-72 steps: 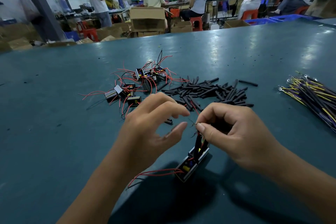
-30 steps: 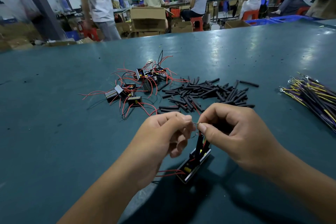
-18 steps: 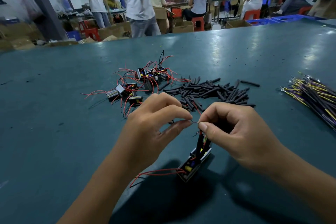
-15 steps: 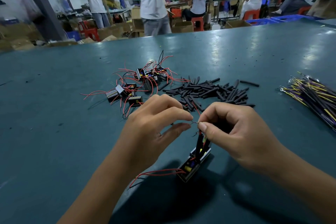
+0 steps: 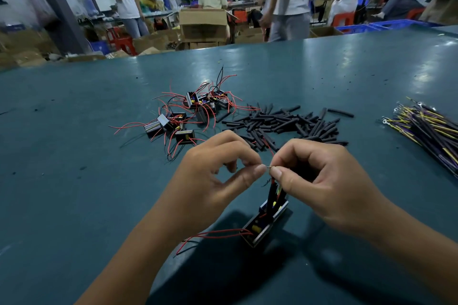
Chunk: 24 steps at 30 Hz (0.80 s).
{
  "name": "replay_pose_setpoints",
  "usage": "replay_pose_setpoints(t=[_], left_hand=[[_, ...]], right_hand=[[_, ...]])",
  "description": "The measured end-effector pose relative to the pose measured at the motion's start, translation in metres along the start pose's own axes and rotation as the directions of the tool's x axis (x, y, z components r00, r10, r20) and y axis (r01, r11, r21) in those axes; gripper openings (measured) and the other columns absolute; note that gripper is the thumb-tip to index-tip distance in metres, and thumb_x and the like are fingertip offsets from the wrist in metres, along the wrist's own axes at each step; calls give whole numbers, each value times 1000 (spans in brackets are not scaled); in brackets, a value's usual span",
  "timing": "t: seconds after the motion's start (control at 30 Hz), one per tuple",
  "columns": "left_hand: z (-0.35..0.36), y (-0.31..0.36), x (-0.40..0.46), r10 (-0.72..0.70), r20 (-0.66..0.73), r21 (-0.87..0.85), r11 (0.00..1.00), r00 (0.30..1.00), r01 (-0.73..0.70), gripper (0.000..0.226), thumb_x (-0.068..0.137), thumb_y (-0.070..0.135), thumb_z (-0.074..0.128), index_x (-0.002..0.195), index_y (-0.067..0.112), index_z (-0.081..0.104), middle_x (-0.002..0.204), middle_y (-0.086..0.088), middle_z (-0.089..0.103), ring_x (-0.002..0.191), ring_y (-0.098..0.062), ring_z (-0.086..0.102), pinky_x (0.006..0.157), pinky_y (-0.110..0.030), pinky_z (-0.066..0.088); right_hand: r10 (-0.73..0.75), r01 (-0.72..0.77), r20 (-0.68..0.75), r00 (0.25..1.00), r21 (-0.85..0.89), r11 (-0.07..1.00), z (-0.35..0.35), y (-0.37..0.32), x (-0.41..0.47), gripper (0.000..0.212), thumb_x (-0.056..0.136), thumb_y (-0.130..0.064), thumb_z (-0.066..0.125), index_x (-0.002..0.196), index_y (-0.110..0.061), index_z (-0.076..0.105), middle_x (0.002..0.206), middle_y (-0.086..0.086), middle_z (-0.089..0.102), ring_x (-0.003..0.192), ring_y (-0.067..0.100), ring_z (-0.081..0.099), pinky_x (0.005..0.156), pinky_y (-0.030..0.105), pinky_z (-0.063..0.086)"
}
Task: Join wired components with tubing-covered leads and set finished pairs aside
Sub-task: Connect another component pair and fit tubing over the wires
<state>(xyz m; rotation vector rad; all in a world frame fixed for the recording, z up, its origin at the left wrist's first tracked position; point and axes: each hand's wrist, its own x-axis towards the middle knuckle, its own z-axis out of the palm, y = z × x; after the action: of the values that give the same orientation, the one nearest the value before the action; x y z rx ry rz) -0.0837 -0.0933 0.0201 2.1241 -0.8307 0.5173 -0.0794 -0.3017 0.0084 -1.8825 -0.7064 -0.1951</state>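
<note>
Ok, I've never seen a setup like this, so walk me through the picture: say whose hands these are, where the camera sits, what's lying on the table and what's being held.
There is no machine here. A person works with two bare hands, and the single camera sits on their head, looking forward and down.

The left hand and right hand meet fingertip to fingertip, each pinching thin bare wire ends together. Below the right hand hangs a small black boxed component, its leads running up through black tubing into the fingers; red wires trail from its other end.

On the green table lie three supplies: a cluster of similar components with red wires, a heap of short black tubing pieces, and on the right a bundle of yellow and dark wires.

Behind, other people work among cardboard boxes.
</note>
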Motion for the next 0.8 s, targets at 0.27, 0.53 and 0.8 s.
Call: replay_pose_setpoints(t=[0.27,0.53,0.8], left_hand=[[8,5,-1,-397,181,-486,759,900,433,14,81,30,71,71,20,69,63,2,53,59,-9,42,56,-17,34],[17,5,-1,-518,285,-622,541,807,566,15,72,33,68,66,20,63,63,-5,50,54,-15,41,50,-24,32],[-4,-5,-1,100,-43,234,968,994,-87,9,85,16,76,93,14,72,94,6,60,85,1,52,76,-10,36]], right_hand=[[3,-3,1,1000,14,1000,1,-1,-2,7,85,-25,66,78,-23,66,61,-3,59,52,4,47,51,15,38],[23,-23,9,1000,28,999,1,-1,-1,7,85,-25,66,78,-24,66,60,-5,59,52,2,47,51,15,39],[37,-37,0,999,29,999,-1,0,0,8,85,-27,66,78,-24,67,64,0,62,53,6,51,52,17,41]])
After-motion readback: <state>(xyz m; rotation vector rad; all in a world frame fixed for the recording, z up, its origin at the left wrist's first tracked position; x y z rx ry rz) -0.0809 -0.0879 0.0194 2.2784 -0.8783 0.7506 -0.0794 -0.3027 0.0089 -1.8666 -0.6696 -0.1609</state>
